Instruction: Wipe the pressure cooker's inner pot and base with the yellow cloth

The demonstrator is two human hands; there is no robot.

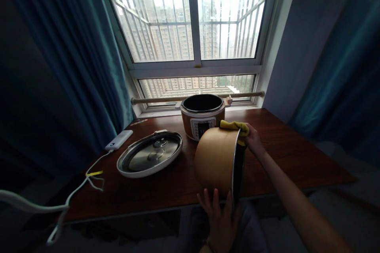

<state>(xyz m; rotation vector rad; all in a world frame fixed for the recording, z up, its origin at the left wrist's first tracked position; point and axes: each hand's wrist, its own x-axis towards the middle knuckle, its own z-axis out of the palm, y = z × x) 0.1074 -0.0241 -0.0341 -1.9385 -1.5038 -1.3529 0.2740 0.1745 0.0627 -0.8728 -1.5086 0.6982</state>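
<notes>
A gold-coloured inner pot point(215, 158) is tipped on its side above the table's front edge, its dark mouth turned to the right. My left hand point(221, 217) holds it from below, with fingers spread on the outer wall near the rim. At the upper rim, my right hand point(253, 140) grips a yellow cloth point(234, 125), which is folded over the pot's edge. Behind the pot stands an electric pressure cooker point(187, 124) with a control panel; its round dark opening is uncovered. To the left, a round lid point(150, 154) lies with its metal inner side up.
The brown wooden table point(285, 142) reaches to the window. A white power strip point(119, 139) lies at its left, with a white cable point(75, 191) running over the front left edge. A horizontal rail point(160, 99) crosses behind the cooker. Blue curtains point(74, 39) hang on both sides.
</notes>
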